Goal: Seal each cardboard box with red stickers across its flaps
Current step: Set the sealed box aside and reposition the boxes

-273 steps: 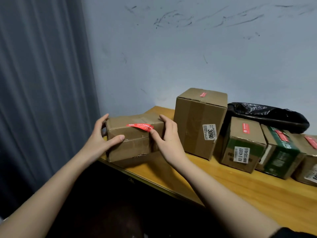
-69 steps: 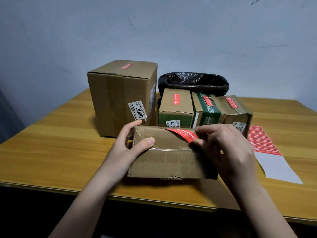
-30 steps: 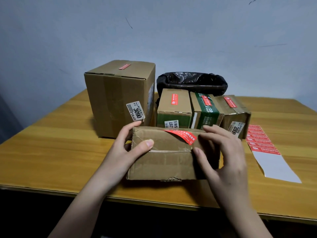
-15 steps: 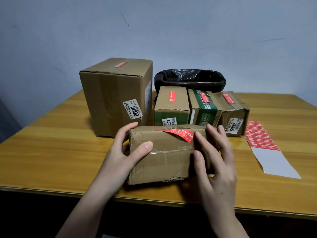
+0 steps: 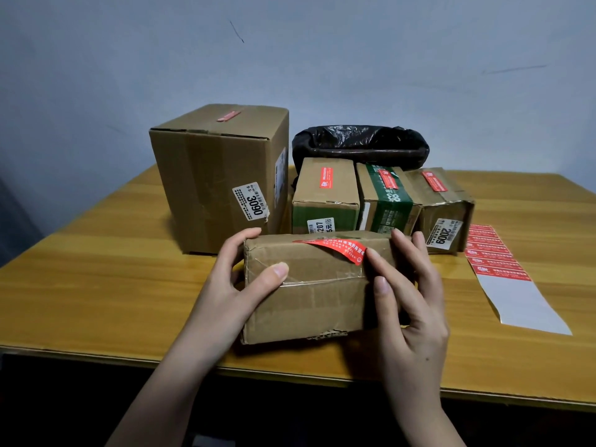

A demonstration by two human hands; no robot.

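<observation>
Having let go of the red sticker [image 5: 335,249], the right hand [image 5: 408,301] is now cupping the flat cardboard box [image 5: 309,288] at the table's near edge, the left hand [image 5: 235,282] gripping opposite, seemingly finishing this seal.

Wooden table [image 5: 96,285] carries tall box [image 5: 219,175], three small boxes [image 5: 325,195] in row beside it, black bag [image 5: 361,143] behind, flat box [image 5: 306,288] near front edge, sticker sheet [image 5: 512,279] at right.
</observation>
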